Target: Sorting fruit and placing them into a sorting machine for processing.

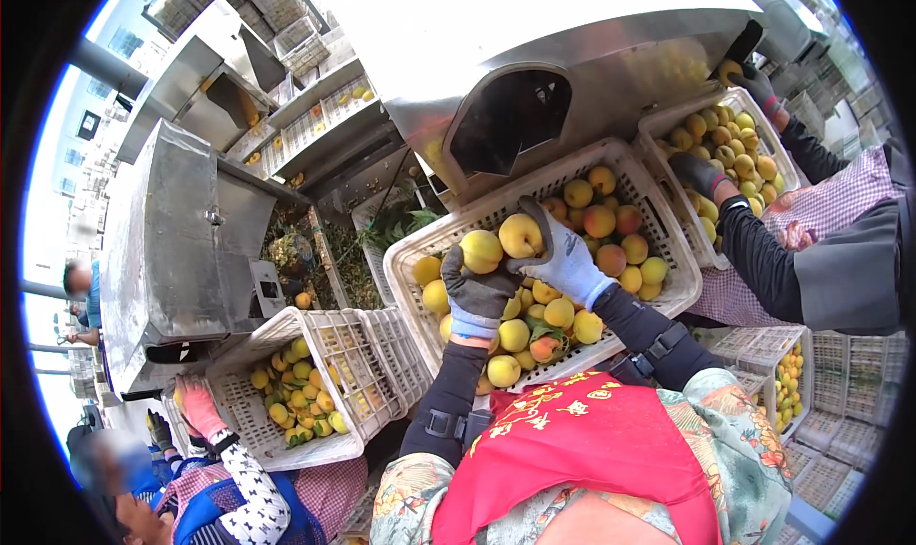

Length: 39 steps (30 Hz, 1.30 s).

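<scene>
Both my hands wear grey-and-blue gloves and are raised over a white plastic crate (pixel 660 184). My left hand (pixel 477 299) is closed round a yellow peach (pixel 481 251). Right beside it, my right hand (pixel 565 259) grips another yellow peach (pixel 521 236), its fingers curled over the top and side. The two peaches are close together, and my hands meet beneath them. Many loose peaches (pixel 513 335) lie in the crate below, yellow with some red blush; my hands and forearms hide part of them.
A metal chute (pixel 510 123) opens above the crate's far side. At right, a co-worker's gloved hands (pixel 697 173) reach to another peach crate (pixel 787 158). At left, a co-worker's pink-gloved hand (pixel 198 407) is at a tilted crate (pixel 329 450). Leafy debris (pixel 405 220) lies between machines.
</scene>
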Motion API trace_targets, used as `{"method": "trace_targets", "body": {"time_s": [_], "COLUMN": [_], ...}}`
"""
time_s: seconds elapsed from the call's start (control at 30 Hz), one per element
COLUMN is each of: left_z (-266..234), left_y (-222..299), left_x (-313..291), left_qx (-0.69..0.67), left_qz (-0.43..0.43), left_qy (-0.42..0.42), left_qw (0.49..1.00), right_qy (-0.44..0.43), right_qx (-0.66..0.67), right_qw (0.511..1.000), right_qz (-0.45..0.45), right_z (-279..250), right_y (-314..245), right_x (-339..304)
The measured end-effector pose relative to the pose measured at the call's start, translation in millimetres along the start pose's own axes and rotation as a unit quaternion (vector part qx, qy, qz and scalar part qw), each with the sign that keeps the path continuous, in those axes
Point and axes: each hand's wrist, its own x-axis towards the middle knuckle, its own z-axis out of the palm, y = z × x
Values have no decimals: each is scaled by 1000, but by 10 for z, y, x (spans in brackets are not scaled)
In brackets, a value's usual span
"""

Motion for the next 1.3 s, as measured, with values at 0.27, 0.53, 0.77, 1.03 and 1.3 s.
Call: {"method": "trace_targets", "body": {"time_s": [0.27,0.53,0.77,1.03,1.3], "left_z": [100,6,86,460,93], "left_y": [86,111,84,264,142], "left_x": [19,26,137,387,348], "left_qx": [-101,18,167,75,401], "left_qz": [-10,55,42,-29,22], "left_qy": [18,41,5,-5,160], "left_qw": [995,997,985,997,902], "right_qy": [134,156,244,12,130], "right_qx": [-65,-221,-216,-125,-202], "right_qw": [982,957,929,978,956], "right_qz": [-112,-108,-178,-168,-169], "right_z": [-113,13,100,122,13], "right_y": [-182,-51,169,-259,-191], "right_x": [566,987,1503,416,655]}}
